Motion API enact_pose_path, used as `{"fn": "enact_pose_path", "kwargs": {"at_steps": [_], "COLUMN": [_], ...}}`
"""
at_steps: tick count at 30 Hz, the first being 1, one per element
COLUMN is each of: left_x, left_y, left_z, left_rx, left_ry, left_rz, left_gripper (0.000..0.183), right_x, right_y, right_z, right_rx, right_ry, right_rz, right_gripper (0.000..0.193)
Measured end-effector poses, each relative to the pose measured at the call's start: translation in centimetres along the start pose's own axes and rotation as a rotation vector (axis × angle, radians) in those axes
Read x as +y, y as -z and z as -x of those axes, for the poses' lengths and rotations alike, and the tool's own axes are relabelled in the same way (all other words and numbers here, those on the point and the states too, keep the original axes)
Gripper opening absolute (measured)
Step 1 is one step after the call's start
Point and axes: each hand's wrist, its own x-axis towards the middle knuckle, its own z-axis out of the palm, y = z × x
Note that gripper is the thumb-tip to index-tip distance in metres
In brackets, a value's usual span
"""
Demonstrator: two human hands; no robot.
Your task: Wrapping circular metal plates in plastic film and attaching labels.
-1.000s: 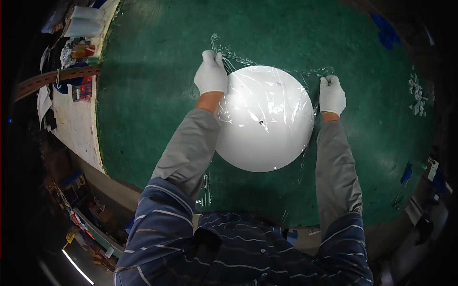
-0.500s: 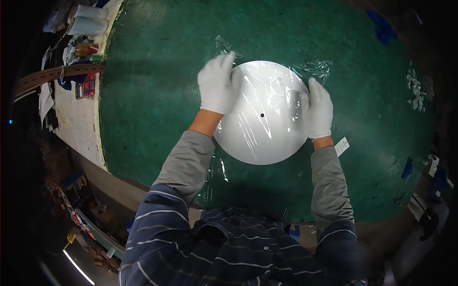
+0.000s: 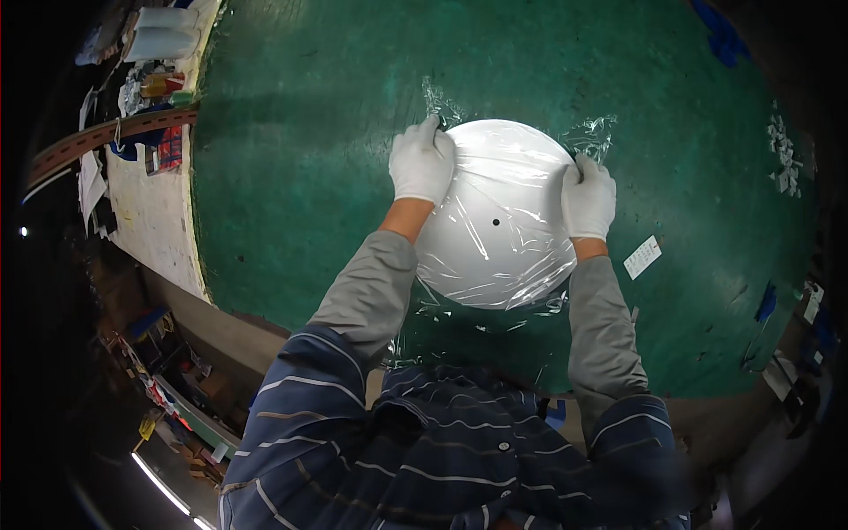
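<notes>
A round white disc (image 3: 464, 234) with a small dark hole near its middle lies on the green tabletop (image 3: 300, 159). Clear plastic film (image 3: 503, 159) covers it, wrinkled and shiny, with crumpled ends beyond the far left and far right rim. My left hand (image 3: 422, 162), in a white glove, is closed on the film at the disc's upper left edge. Also gloved, my right hand (image 3: 589, 201) pinches the film at the upper right edge. Loose film hangs past the near rim, towards my body.
A white label (image 3: 642, 257) lies right of my right wrist. Small white scraps (image 3: 782, 155) are scattered at the far right, near a blue cloth (image 3: 722, 34). On the left, a pale side surface (image 3: 146, 221) carries bags, papers and a brown slotted metal strip (image 3: 132, 130).
My hands have drawn closer together at the far rim, the left moving rightward. Film now lies tauter across the disc's far part, with fresh creases along the near rim.
</notes>
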Motion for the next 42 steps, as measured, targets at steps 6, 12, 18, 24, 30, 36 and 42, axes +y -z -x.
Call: {"fn": "enact_pose_path", "kwargs": {"at_steps": [6,12,18,24,30,36,42], "left_x": [-2.0,-4.3,-4.2,-4.5,-1.4,-1.8,1.7], "left_y": [4.3,6.3,6.0,6.0,13.4,18.7,21.8], "left_z": [11.1,20.8,23.2,20.9,21.8,21.8,17.0], "left_rx": [-0.161,-0.217,-0.173,-0.390,-0.673,-1.005,-0.781], "left_ry": [-0.003,0.012,-0.032,0.030,0.129,0.046,-0.286], "left_rz": [0.093,0.119,0.068,-0.002,0.185,0.490,0.414], "left_gripper": [0.030,0.028,0.025,0.027,0.033,0.038,0.044], "right_x": [3.9,7.4,8.8,10.1,10.2,10.4,8.5], "right_y": [0.3,-1.0,-1.6,0.0,6.3,11.7,17.0], "right_z": [10.5,19.7,21.6,19.3,21.7,24.1,20.4], "right_rx": [-0.069,-0.097,-0.114,-0.355,-0.711,-0.848,-0.722], "right_ry": [0.077,0.065,0.028,-0.046,-0.020,0.014,0.265], "right_rz": [0.100,0.079,0.087,0.001,-0.437,-0.682,-0.477], "right_gripper": [0.034,0.031,0.029,0.033,0.029,0.025,0.018]}}
